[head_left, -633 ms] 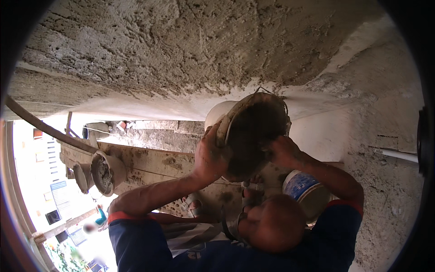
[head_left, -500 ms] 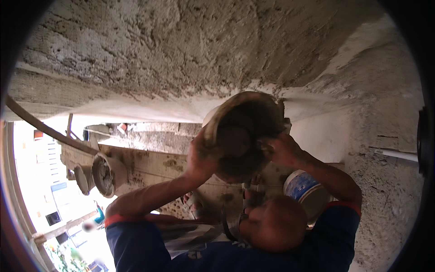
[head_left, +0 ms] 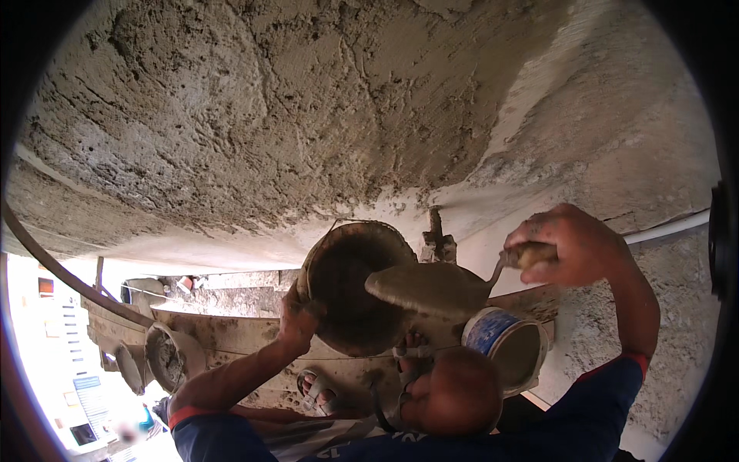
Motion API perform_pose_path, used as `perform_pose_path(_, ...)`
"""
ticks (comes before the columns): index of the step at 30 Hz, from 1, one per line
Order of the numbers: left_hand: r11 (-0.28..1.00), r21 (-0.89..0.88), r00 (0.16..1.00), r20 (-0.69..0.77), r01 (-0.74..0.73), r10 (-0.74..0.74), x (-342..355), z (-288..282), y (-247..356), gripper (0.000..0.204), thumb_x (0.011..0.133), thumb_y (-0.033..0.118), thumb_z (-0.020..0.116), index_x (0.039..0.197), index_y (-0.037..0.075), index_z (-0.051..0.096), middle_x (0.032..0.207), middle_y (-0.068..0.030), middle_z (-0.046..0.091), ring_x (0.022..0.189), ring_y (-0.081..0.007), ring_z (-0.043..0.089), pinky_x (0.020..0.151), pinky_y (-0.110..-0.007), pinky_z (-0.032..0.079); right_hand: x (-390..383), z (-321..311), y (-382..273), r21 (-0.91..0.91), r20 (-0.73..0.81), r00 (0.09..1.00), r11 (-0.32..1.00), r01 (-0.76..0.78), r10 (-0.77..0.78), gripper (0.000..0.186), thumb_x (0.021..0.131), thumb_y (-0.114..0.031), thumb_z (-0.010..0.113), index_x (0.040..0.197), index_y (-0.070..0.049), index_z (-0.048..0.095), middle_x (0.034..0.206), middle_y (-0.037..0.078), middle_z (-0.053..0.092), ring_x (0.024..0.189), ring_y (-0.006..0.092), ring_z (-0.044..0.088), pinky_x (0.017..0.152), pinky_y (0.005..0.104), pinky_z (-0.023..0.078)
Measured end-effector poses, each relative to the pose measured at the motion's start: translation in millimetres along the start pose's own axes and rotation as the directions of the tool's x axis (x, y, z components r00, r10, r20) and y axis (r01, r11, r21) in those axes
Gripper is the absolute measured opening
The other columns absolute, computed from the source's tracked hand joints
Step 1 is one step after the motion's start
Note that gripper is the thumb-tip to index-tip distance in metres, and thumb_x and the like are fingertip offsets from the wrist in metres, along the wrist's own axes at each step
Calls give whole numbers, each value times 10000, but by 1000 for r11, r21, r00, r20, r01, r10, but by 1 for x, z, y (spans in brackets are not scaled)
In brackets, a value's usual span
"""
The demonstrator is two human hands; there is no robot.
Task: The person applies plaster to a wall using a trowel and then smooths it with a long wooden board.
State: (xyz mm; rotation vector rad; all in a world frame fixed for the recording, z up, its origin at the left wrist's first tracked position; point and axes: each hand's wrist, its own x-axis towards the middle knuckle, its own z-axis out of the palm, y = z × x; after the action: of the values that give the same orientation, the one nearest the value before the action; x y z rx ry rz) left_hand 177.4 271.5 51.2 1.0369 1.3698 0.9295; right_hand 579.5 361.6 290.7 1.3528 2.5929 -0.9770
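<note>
My left hand is closed on the left edge of a round, mortar-stained bucket and holds it tilted, its dark mouth facing me. In my right hand, away to the right, is the handle of a trowel. The trowel's broad blade is coated grey-brown, apparently with mortar, and its tip overlaps the bucket's mouth. How much mortar lies inside the bucket is too dark to tell. Rough, wet-looking plaster covers the wall above and beyond both hands.
Wooden planks lie under my sandalled feet. A blue-and-white bucket stands right of them, and another mortar-stained bucket sits at the left. A curved pole crosses the left side, beside an open drop. A white pipe runs along the right wall.
My right hand has moved from the bucket's mouth out to the right, bringing the trowel into plain sight. My left hand and the bucket have shifted left and lower in the picture.
</note>
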Motion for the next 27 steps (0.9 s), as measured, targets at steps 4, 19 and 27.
perform_pose_path(4,963,-195,979,122,186,-164,12,39,20,547,711,60,602,1244,20,488,1048,-59,624,911,-146,601,731,-288,518,-13,-46,24,-257,-290,911,893,-370,294,176,814,-94,646,983,-56,671,805,93,666,677,163,613,687,307,539)
perform_pose_path(19,989,-142,994,102,-26,41,8,51,69,606,740,152,604,1290,-29,427,1146,-94,579,1023,-150,549,857,-289,472,14,46,-14,-345,-13,997,936,-73,73,339,766,-83,604,1103,-54,587,989,200,587,923,351,601,791,466,493)
perform_pose_path(27,965,-58,961,92,-254,259,-1,39,103,610,803,221,584,1315,-48,390,1162,-107,561,993,-151,544,839,-291,465,102,145,-10,-850,-217,959,519,-93,-184,396,754,-134,587,1132,-26,540,874,84,556,854,226,555,715,384,451)
